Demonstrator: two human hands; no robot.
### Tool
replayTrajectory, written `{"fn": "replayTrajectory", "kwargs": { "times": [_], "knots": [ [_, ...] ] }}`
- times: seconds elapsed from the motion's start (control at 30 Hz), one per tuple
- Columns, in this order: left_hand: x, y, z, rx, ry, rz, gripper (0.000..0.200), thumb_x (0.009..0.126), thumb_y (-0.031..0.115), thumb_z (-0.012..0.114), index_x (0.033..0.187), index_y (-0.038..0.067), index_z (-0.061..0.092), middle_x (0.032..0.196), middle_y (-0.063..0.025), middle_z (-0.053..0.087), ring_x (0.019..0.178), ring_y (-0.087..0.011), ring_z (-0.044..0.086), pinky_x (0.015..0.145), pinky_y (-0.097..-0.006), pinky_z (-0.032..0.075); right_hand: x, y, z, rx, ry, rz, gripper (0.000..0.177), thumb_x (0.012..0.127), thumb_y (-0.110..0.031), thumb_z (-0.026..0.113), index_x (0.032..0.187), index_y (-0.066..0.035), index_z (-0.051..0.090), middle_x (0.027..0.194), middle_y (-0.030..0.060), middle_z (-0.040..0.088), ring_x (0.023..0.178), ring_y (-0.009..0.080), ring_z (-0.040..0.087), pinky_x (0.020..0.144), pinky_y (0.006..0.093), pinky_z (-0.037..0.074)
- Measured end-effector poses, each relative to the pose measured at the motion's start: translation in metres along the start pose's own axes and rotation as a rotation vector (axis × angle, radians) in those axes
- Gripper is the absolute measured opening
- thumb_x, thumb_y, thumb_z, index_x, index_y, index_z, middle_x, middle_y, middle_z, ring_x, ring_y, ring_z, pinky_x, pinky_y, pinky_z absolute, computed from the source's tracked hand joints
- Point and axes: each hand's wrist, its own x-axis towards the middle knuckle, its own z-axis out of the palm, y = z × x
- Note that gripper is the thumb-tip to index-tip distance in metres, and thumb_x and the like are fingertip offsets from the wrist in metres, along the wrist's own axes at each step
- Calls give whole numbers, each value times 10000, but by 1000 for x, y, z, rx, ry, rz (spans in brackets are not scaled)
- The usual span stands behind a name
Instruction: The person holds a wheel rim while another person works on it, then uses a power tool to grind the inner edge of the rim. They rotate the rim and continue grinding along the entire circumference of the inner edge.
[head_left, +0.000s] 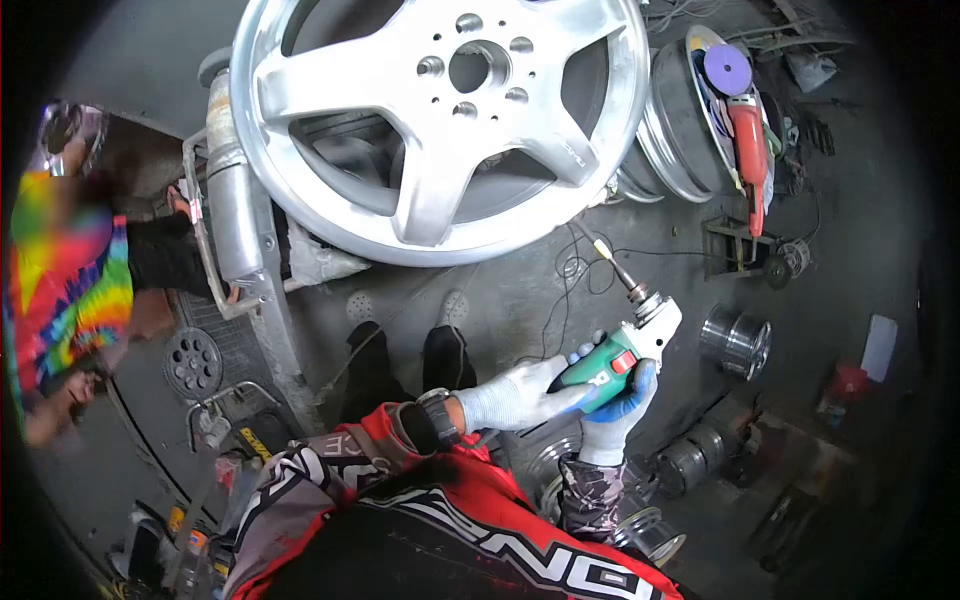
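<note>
A green angle grinder [608,372] with a silver head, a red patch on its body and a long thin shaft is held in front of my body. My left hand [515,395], in a pale glove with a watch at the wrist, is closed around its rear end. Gripping its body from the right is my right hand [622,412], in a white-and-blue glove. The shaft points up and left toward a large silver five-spoke wheel rim [430,200], its tip close to the rim's lower right edge. Whether the tip touches the rim cannot be made out.
A metal stand [235,180] is beside the rim at left. Farther left is another person in a tie-dye shirt [75,260]. A red power tool [748,150] with a purple disc lies on another rim at upper right. Cables cross the floor, and more rims [737,342] stand at right.
</note>
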Motion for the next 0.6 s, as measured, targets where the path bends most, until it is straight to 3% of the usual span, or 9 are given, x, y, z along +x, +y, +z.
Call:
{"fn": "replayTrajectory", "kwargs": {
  "times": [0.13, 0.2, 0.33, 0.6],
  "knots": [
    [33, -4, 1, -175, 150, 55, 475, 1127, 389, 561, 1400, 1, 557, 1260, -266, 695, 1238, -357, 699, 1043, -435, 529, 26, -14, -12, 25, -90, 7, 680, 1054, -576, 574, 1497, -61, 533, 1283, 184, 684, 1096, 330, 698, 1000, 506, 576],
    [47, 7, -3, -243, 207, 112, 459, 1138, 337, 552, 1444, -6, 537, 1315, -237, 672, 1251, -286, 675, 1071, -413, 511, 34, -20, -23, -77, -64, -100, 669, 1078, -553, 551, 1517, -50, 519, 1350, 159, 679, 1201, 316, 681, 1061, 479, 557],
    [85, 4, 8, -281, 265, 261, 481, 1132, 340, 568, 1457, -13, 534, 1338, -189, 660, 1264, -250, 649, 1093, -400, 494, 48, -31, -47, -130, -146, -84, 678, 1095, -556, 519, 1548, -53, 500, 1452, 141, 645, 1318, 307, 638, 1137, 478, 509],
    [122, 23, 1, -348, 212, 173, 542, 1095, 413, 628, 1445, 7, 547, 1257, -203, 700, 1178, -273, 700, 1023, -404, 534, 71, -27, -59, -5, -159, 29, 658, 1100, -571, 505, 1540, -82, 526, 1464, 128, 637, 1358, 294, 612, 1178, 478, 464]
  ]
}}
